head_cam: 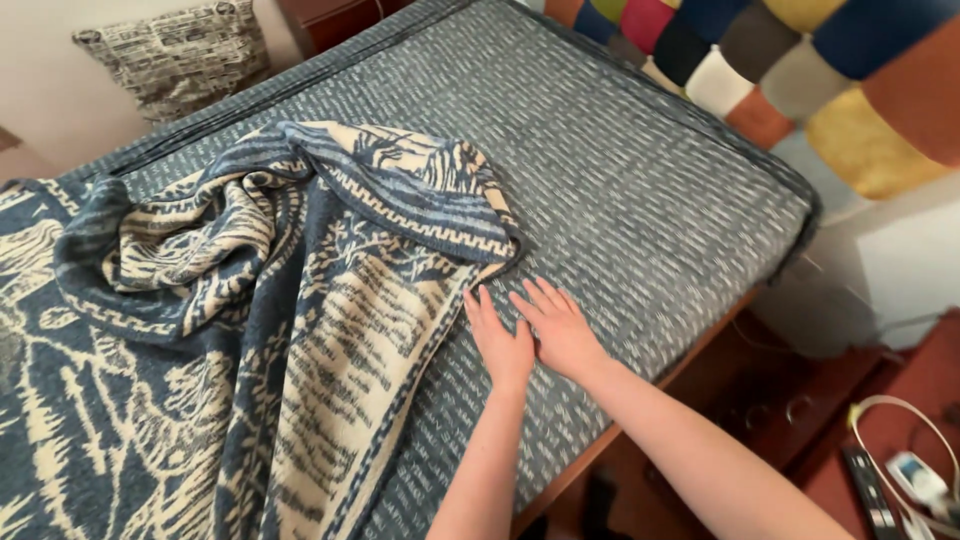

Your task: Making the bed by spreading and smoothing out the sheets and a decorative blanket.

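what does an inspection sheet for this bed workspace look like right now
surface: bed under a blue-grey flecked cover
job's things: blue and cream patterned blanket, bunched, its edge beside the hands
clutter: patterned pillow at the far corner
grippers: left hand and right hand flat on the cover, side by side, holding nothing
cables: white cable looped on the floor
surroundings: multicoloured padded headboard, white wall

A thick woven blanket [250, 330] in dark blue and cream shows key-pattern borders and leafy figures. The bed's blue-grey woven cover [620, 190] carries short pale dashes. The padded patchwork headboard [830, 70] mixes orange, mustard, navy, grey, white and crimson squares. A cream printed cushion [180, 55] bears black marks.
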